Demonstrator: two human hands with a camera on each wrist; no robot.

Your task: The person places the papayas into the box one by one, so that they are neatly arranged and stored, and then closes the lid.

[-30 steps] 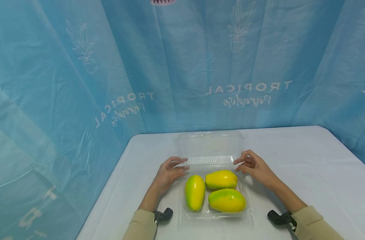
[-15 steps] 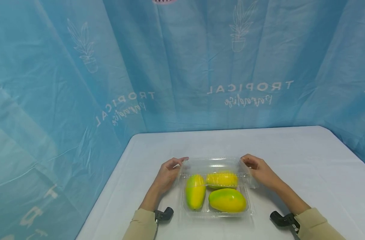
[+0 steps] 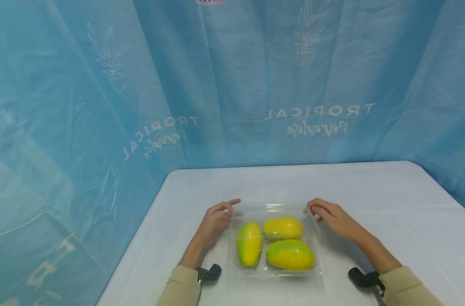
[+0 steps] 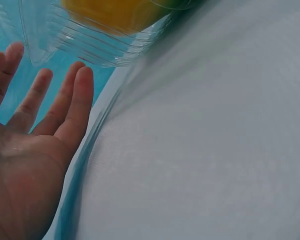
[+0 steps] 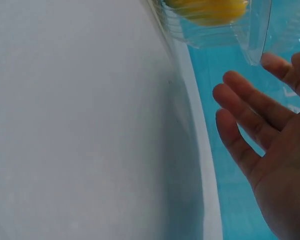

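Observation:
A clear plastic clamshell box (image 3: 274,274) lies on the table with its hinged lid (image 3: 274,207) folded over the tray. Inside are three glossy yellow-green oval fruits that look like mangoes: one upright at the left (image 3: 249,244), one across the back (image 3: 283,228), one across the front (image 3: 290,255). My left hand (image 3: 214,223) is at the back left corner, index finger extended along the lid's edge. At the back right corner, my right hand (image 3: 333,216) has its fingertips at the lid. In the right wrist view, the index fingertip (image 5: 271,61) meets the lid's corner, other fingers loosely bent.
The box stands on a white-covered table (image 3: 370,204). Blue printed curtains (image 3: 232,85) hang behind and to the left of it. A dark wrist mount (image 3: 208,273) is strapped to each forearm.
The lid has swung from lying back behind the tray, forward and down over the fruits. Both hands have stayed near the back corners; the right has shifted slightly outward and eased its grip.

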